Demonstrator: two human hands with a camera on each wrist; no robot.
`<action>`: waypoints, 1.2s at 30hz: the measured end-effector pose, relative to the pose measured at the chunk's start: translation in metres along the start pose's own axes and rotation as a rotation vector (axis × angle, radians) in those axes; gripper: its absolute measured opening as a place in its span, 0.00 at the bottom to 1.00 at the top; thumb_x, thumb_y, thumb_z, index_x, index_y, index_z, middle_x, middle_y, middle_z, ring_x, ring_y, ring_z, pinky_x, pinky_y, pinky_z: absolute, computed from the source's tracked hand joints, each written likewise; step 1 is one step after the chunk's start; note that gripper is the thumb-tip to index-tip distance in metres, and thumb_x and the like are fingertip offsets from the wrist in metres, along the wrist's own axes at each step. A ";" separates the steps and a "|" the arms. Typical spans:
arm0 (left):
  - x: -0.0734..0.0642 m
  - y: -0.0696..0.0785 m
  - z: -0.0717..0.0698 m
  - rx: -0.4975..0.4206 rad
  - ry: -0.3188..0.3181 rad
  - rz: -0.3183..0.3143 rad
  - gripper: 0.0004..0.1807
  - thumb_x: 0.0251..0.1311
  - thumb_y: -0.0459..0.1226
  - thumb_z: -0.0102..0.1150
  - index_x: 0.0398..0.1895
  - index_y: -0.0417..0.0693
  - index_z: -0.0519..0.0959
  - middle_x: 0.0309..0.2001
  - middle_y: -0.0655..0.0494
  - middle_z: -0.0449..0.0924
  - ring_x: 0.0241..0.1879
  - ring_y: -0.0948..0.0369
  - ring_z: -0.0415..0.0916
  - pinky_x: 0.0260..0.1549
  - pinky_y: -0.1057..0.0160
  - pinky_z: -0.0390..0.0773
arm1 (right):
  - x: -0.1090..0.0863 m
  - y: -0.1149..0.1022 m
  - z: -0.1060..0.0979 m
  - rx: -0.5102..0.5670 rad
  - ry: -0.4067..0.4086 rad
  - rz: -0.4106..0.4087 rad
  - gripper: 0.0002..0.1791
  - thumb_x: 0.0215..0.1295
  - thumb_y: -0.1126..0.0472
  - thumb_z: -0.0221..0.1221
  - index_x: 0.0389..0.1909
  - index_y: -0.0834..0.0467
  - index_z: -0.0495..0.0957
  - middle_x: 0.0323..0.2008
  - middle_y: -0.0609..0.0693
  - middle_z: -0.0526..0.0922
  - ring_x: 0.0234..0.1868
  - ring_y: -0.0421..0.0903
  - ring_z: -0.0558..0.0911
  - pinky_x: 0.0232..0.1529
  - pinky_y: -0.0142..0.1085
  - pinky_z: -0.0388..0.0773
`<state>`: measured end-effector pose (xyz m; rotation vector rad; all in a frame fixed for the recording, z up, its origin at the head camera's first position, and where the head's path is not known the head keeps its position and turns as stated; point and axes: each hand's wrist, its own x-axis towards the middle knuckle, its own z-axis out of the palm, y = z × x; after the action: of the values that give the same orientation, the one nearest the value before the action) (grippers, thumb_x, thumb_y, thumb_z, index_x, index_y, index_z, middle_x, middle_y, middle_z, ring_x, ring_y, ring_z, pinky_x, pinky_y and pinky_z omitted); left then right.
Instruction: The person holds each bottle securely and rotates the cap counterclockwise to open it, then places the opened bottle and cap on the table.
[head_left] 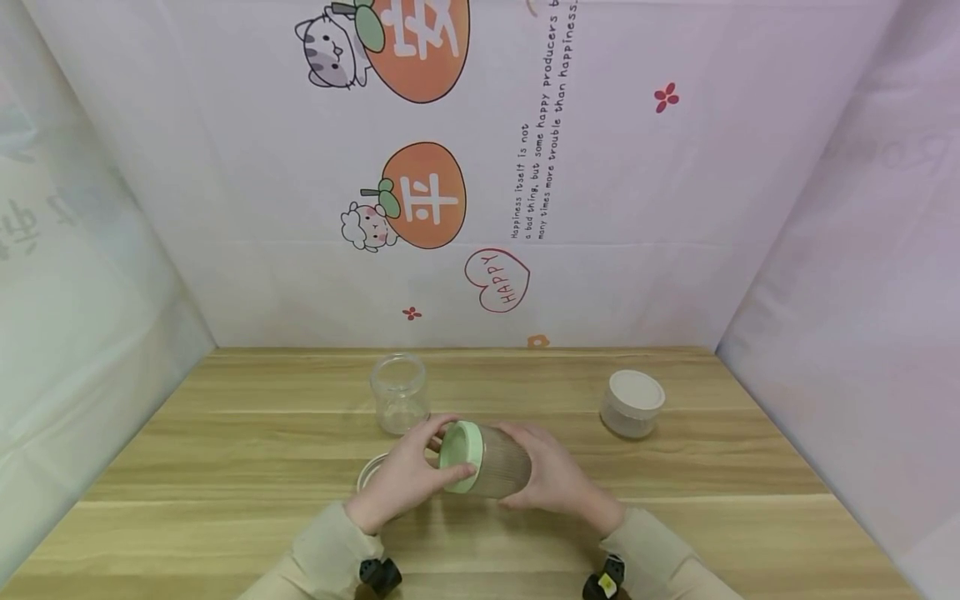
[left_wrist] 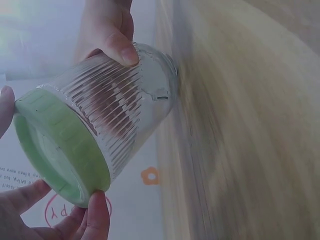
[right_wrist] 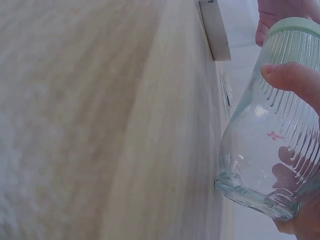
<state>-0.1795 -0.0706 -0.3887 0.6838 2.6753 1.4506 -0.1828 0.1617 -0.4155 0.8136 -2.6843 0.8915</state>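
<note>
A clear ribbed glass jar (head_left: 506, 463) with a pale green screw lid (head_left: 462, 457) is held tilted on its side low over the table, lid towards the left. My left hand (head_left: 408, 477) grips the lid by its rim, thumb on the near side and fingers on the far side. Around the jar's body my right hand (head_left: 551, 475) is wrapped, thumb on the ribbed glass (left_wrist: 102, 100). The lid sits on the mouth of the jar in the left wrist view. The smooth glass base (right_wrist: 255, 197) shows in the right wrist view.
An uncovered clear jar (head_left: 400, 396) stands behind my left hand. A round rim (head_left: 369, 472) shows partly behind that hand. At the back right is a short jar with a white lid (head_left: 634, 392). White printed cloth (head_left: 600, 183) walls the wooden table (head_left: 225, 450) at back and sides.
</note>
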 end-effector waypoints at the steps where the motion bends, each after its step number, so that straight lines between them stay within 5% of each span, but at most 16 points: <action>1: 0.000 0.001 0.000 0.005 0.001 -0.003 0.37 0.50 0.51 0.68 0.62 0.49 0.69 0.47 0.50 0.75 0.44 0.55 0.74 0.34 0.60 0.77 | 0.000 0.000 0.000 0.001 0.000 0.001 0.51 0.27 0.56 0.78 0.61 0.57 0.69 0.54 0.53 0.77 0.51 0.50 0.76 0.49 0.49 0.76; 8: 0.000 0.001 0.000 -0.018 0.000 -0.021 0.38 0.51 0.51 0.67 0.64 0.47 0.66 0.51 0.48 0.74 0.50 0.52 0.72 0.40 0.56 0.79 | -0.001 -0.002 -0.001 -0.003 0.001 0.008 0.51 0.27 0.56 0.78 0.61 0.58 0.69 0.54 0.54 0.77 0.52 0.51 0.76 0.50 0.49 0.76; 13: -0.003 -0.002 0.000 -0.070 0.015 0.014 0.44 0.49 0.48 0.70 0.68 0.50 0.60 0.63 0.43 0.63 0.61 0.45 0.65 0.51 0.47 0.76 | -0.001 -0.003 -0.001 0.007 0.003 0.011 0.51 0.26 0.57 0.78 0.61 0.58 0.69 0.54 0.55 0.77 0.52 0.52 0.76 0.50 0.51 0.76; 19: -0.004 -0.005 -0.006 -0.017 -0.024 0.246 0.47 0.40 0.43 0.76 0.67 0.56 0.63 0.68 0.49 0.56 0.64 0.46 0.62 0.57 0.42 0.71 | -0.001 -0.002 -0.001 0.001 0.009 0.006 0.51 0.26 0.56 0.78 0.61 0.58 0.69 0.54 0.56 0.77 0.52 0.53 0.76 0.49 0.52 0.76; 26: -0.003 -0.010 -0.009 0.227 -0.042 0.524 0.48 0.31 0.41 0.79 0.63 0.54 0.68 0.68 0.50 0.57 0.66 0.47 0.55 0.56 0.41 0.70 | -0.001 0.000 0.000 -0.018 0.011 -0.005 0.52 0.26 0.55 0.78 0.61 0.58 0.69 0.54 0.55 0.77 0.51 0.52 0.77 0.48 0.51 0.76; 36: -0.004 -0.016 -0.011 0.307 -0.102 0.632 0.43 0.37 0.32 0.76 0.63 0.53 0.70 0.69 0.47 0.58 0.68 0.48 0.54 0.57 0.43 0.71 | -0.002 0.001 0.001 -0.020 0.009 -0.012 0.51 0.26 0.56 0.78 0.61 0.58 0.69 0.52 0.55 0.78 0.50 0.52 0.77 0.47 0.50 0.77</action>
<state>-0.1846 -0.0881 -0.3955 1.6937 2.7512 1.0234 -0.1816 0.1622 -0.4173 0.8191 -2.6735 0.8624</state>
